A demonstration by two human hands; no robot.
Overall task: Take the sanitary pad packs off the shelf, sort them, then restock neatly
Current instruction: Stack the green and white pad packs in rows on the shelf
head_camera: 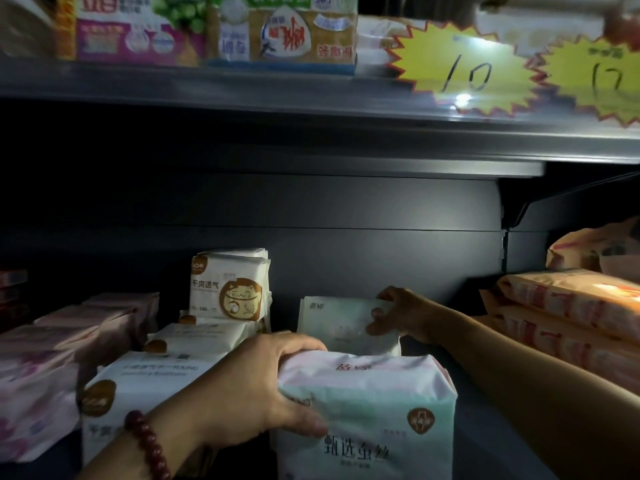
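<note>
A pale green and pink pad pack (pixel 374 407) stands at the front of the dark shelf, and my left hand (pixel 256 386) grips its left edge. Behind it a second pale green pack (pixel 339 323) stands upright; my right hand (pixel 398 315) holds its upper right corner. To the left sits a row of white packs with a gold cat logo (pixel 228 292), one upright at the back and others lying in front (pixel 145 379). Pink packs (pixel 52 348) lie at the far left.
Orange packs (pixel 571 306) are stacked at the right beyond a shelf divider. The upper shelf edge (pixel 242 95) overhangs close above, carrying yellow price tags (pixel 467 71) and boxed goods (pixel 284 29). The dark back panel (pixel 346 220) shows behind the packs.
</note>
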